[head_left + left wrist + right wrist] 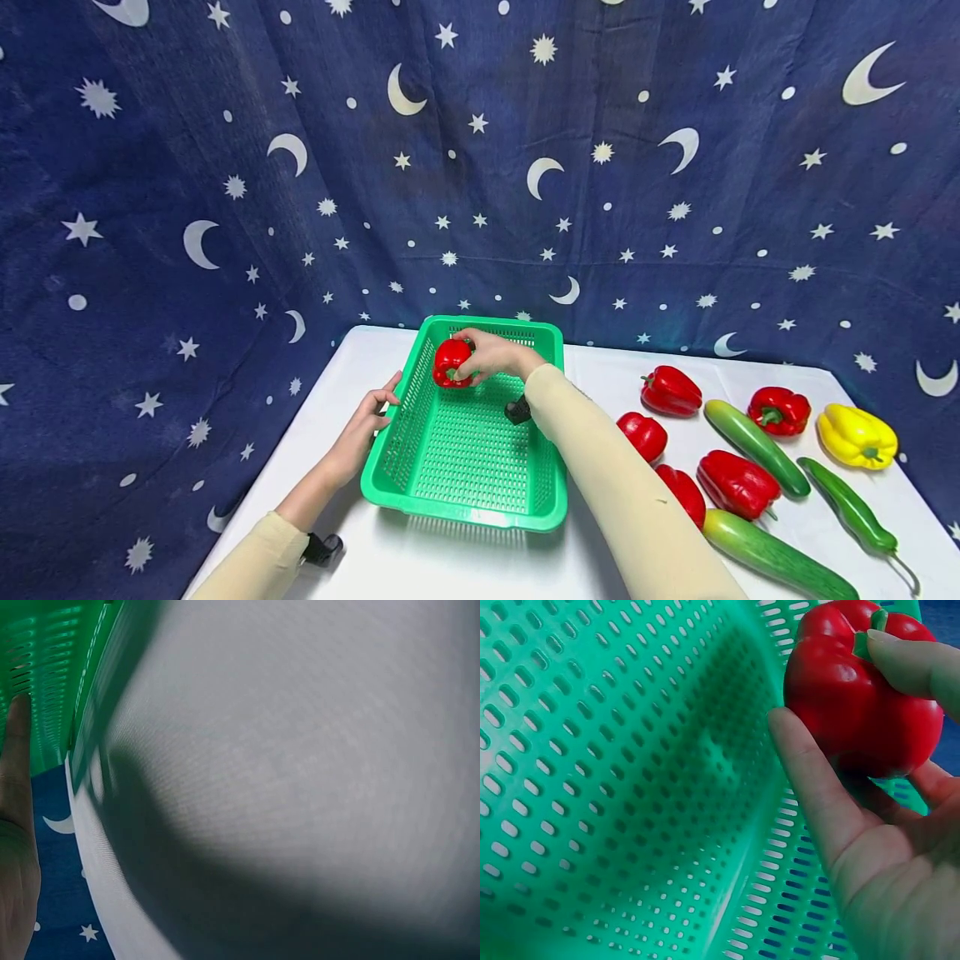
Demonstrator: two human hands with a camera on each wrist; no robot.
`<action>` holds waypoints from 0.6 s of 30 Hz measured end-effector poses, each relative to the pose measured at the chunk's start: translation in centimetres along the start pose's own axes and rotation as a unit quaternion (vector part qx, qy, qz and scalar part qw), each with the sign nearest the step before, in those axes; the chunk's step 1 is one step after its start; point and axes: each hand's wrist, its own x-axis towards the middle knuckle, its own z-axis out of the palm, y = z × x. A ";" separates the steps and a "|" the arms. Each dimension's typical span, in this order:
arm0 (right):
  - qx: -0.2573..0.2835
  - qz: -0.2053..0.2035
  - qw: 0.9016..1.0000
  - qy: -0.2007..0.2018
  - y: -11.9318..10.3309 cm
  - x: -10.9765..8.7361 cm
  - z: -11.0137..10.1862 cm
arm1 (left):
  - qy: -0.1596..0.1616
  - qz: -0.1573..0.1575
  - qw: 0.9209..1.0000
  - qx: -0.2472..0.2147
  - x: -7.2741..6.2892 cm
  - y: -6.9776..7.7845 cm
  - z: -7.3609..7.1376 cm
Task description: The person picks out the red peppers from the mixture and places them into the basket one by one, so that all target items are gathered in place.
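Observation:
My right hand (pixel 495 353) reaches into a green plastic basket (pixel 480 518) and holds a red bell pepper (pixel 447 358) near its far left corner. In the right wrist view the thumb presses by the green stem, with other fingers under and beside the red bell pepper (pixel 862 705). It overlaps the slotted basket wall in this view. My left hand (pixel 363 433) rests against the outside of the basket's left wall, fingertips right at the rim. One straight finger (pixel 16 750) of it lies along the green wall in the left wrist view.
On the right of the white table (pixel 345 575) lie several red bell peppers (pixel 672 391), a yellow bell pepper (pixel 857 436), two cucumbers (pixel 757 450) and a long green chili pepper (pixel 847 504). A dark blue star-and-moon cloth (pixel 480 217) hangs behind the table.

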 end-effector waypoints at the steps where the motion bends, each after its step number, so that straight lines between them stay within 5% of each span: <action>1: -0.002 0.003 1.000 0.002 0.1 0.1 0.1 | 0.000 0.001 1.000 0.001 0.0 0.0 0.0; 18: -0.038 0.025 0.999 0.018 1.3 0.5 1.4 | 0.001 -0.006 1.000 -0.001 0.0 -0.2 -0.1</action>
